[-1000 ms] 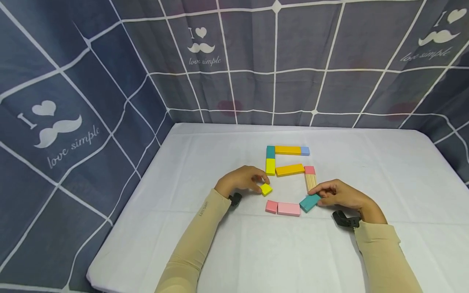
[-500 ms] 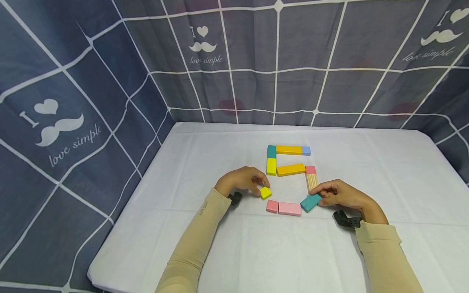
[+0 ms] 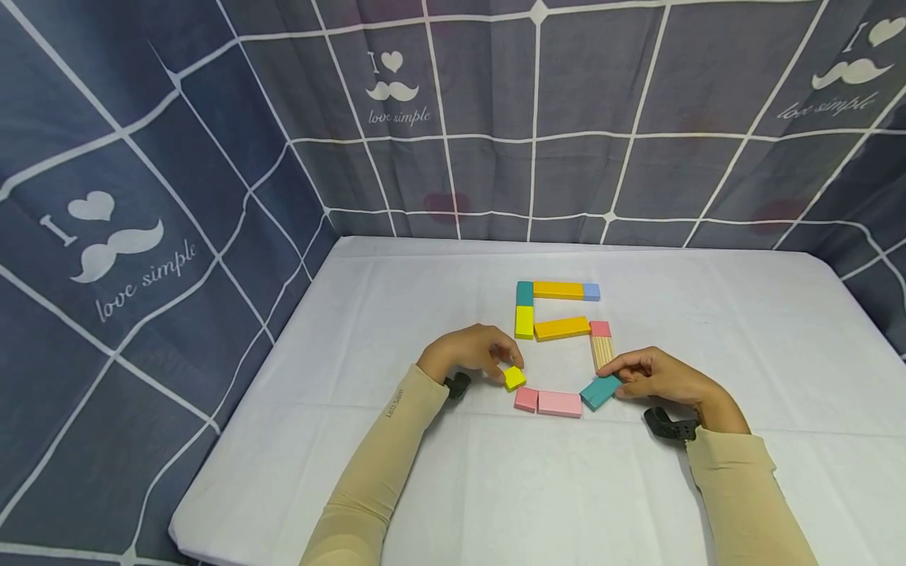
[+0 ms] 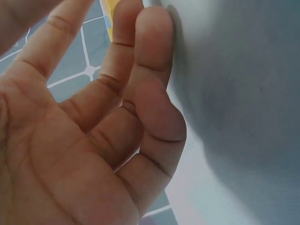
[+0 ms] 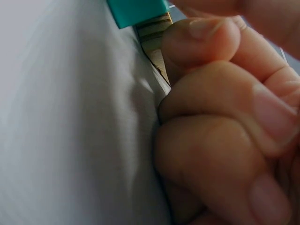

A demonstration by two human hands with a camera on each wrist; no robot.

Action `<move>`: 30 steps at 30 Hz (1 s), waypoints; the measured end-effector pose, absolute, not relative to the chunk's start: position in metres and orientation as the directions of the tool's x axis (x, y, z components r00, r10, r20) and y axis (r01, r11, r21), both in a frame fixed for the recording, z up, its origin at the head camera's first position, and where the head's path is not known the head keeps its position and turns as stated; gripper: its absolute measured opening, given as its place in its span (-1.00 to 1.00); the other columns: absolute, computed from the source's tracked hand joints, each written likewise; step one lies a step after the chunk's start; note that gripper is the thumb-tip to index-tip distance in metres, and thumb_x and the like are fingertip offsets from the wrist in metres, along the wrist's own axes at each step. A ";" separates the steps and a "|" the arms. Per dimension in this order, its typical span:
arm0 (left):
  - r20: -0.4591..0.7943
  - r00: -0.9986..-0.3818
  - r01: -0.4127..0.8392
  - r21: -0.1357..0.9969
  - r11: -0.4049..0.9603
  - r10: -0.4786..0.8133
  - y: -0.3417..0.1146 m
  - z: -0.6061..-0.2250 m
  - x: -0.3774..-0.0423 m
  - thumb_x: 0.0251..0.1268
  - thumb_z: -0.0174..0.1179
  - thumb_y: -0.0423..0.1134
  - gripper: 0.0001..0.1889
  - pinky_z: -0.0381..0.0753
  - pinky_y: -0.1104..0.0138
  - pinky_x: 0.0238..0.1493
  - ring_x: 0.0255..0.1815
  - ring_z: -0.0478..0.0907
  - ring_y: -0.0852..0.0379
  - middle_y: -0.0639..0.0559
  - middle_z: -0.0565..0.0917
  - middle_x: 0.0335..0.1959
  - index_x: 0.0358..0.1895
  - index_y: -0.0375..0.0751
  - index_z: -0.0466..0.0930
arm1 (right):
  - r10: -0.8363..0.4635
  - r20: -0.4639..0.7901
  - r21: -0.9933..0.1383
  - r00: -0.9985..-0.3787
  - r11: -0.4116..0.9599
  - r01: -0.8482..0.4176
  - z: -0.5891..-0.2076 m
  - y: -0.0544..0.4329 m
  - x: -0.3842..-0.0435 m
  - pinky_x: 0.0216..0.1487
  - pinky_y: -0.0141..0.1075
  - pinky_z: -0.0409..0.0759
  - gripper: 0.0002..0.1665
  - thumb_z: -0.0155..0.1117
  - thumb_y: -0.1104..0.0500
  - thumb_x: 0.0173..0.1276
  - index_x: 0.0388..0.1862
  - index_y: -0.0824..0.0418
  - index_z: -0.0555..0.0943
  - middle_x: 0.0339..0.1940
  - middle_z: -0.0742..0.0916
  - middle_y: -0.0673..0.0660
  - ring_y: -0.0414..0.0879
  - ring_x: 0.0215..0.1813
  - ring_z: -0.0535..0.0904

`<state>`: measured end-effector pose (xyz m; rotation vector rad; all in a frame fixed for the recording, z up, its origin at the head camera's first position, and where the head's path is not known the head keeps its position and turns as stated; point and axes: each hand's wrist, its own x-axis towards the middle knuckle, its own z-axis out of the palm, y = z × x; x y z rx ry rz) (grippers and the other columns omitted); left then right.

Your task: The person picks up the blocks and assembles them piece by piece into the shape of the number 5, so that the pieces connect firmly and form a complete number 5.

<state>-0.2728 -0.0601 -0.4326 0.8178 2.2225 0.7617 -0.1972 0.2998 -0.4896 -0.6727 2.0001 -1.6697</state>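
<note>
In the head view my left hand (image 3: 476, 350) pinches a small yellow block (image 3: 514, 378) between thumb and fingers, just behind a small red block (image 3: 526, 398). My right hand (image 3: 658, 379) grips the right end of a teal block (image 3: 600, 391), which lies slanted. A pink block (image 3: 559, 403) lies between the red one and the teal one. Behind the teal block stands a striped wooden-looking block (image 3: 602, 354) topped by a small pink-red block (image 3: 599, 328). The right wrist view shows the teal block's end beyond curled fingers (image 5: 211, 154). In the left wrist view the yellow block is hidden.
Farther back, an orange block (image 3: 561, 328) lies beside a yellow block (image 3: 524, 322). A teal block (image 3: 524, 293), another orange block (image 3: 557, 290) and a small blue block (image 3: 591, 292) join in a line. All lie on a white-covered table (image 3: 743, 330) before a grey checked curtain (image 3: 481, 94).
My left hand has moved the small yellow block slightly toward the red block and turned it a little. My right hand and the teal block stay in place.
</note>
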 end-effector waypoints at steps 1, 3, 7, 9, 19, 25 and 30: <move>-0.365 -0.600 0.342 0.688 0.640 0.712 -0.060 -0.432 -0.273 0.25 0.54 -0.49 -0.69 0.56 0.36 0.15 0.02 0.54 0.13 0.11 0.71 -0.04 -0.01 -0.08 0.85 | -0.623 -0.029 -0.986 -0.781 0.148 -0.082 -0.490 0.300 -0.197 -0.41 -0.27 0.15 -0.62 0.38 0.55 0.36 0.13 0.38 0.76 -0.44 0.45 -0.13 -0.27 -0.40 0.27; -0.369 -0.600 0.344 0.682 0.645 0.710 -0.060 -0.432 -0.272 0.25 0.54 -0.49 -0.69 0.55 0.36 0.14 0.02 0.53 0.13 0.12 0.70 -0.05 -0.01 -0.07 0.85 | -0.624 -0.028 -0.986 -0.781 0.144 -0.080 -0.489 0.300 -0.197 -0.41 -0.27 0.14 -0.62 0.38 0.55 0.36 0.13 0.38 0.77 -0.44 0.45 -0.13 -0.27 -0.40 0.27; -0.369 -0.596 0.362 0.670 0.648 0.713 -0.060 -0.432 -0.273 0.25 0.55 -0.46 -0.70 0.54 0.37 0.13 0.01 0.53 0.13 0.12 0.70 -0.06 -0.01 -0.06 0.85 | -0.626 -0.027 -0.988 -0.780 0.138 -0.076 -0.489 0.299 -0.197 -0.41 -0.25 0.14 -0.61 0.37 0.55 0.36 0.13 0.34 0.78 -0.44 0.45 -0.12 -0.25 -0.41 0.27; -0.365 -0.594 0.372 0.665 0.647 0.717 -0.060 -0.433 -0.273 0.25 0.56 -0.45 -0.70 0.53 0.38 0.11 0.00 0.52 0.14 0.11 0.69 -0.07 -0.01 -0.06 0.85 | -0.628 -0.027 -0.988 -0.778 0.137 -0.077 -0.488 0.299 -0.197 -0.41 -0.25 0.14 -0.60 0.37 0.55 0.36 0.13 0.33 0.78 -0.44 0.46 -0.12 -0.25 -0.41 0.27; -0.357 -0.586 0.373 0.678 0.633 0.727 -0.061 -0.431 -0.272 0.25 0.56 -0.46 -0.71 0.52 0.40 0.05 -0.05 0.50 0.16 0.11 0.67 -0.12 -0.01 -0.10 0.84 | -0.638 0.003 -0.990 -0.770 0.106 -0.091 -0.485 0.297 -0.197 -0.41 -0.21 0.12 -0.56 0.35 0.58 0.36 0.12 0.24 0.81 -0.47 0.41 -0.01 -0.13 -0.44 0.22; -0.355 -0.584 0.368 0.686 0.628 0.730 -0.061 -0.431 -0.273 0.24 0.56 -0.47 -0.71 0.50 0.42 -0.01 -0.08 0.48 0.15 0.10 0.66 -0.16 -0.01 -0.12 0.84 | -0.635 0.008 -0.988 -0.773 0.116 -0.106 -0.486 0.298 -0.198 -0.42 -0.25 0.13 -0.60 0.36 0.58 0.35 0.12 0.35 0.78 -0.48 0.40 0.00 -0.12 -0.45 0.22; -0.363 -0.594 0.355 0.683 0.638 0.718 -0.061 -0.431 -0.273 0.25 0.57 -0.44 -0.69 0.51 0.39 -0.03 -0.07 0.49 0.13 0.10 0.65 -0.16 0.02 -0.07 0.84 | -0.631 -0.003 -0.988 -0.776 0.121 -0.094 -0.487 0.298 -0.197 -0.42 -0.32 0.20 -0.62 0.36 0.55 0.37 0.14 0.39 0.76 -0.44 0.46 -0.10 -0.24 -0.41 0.28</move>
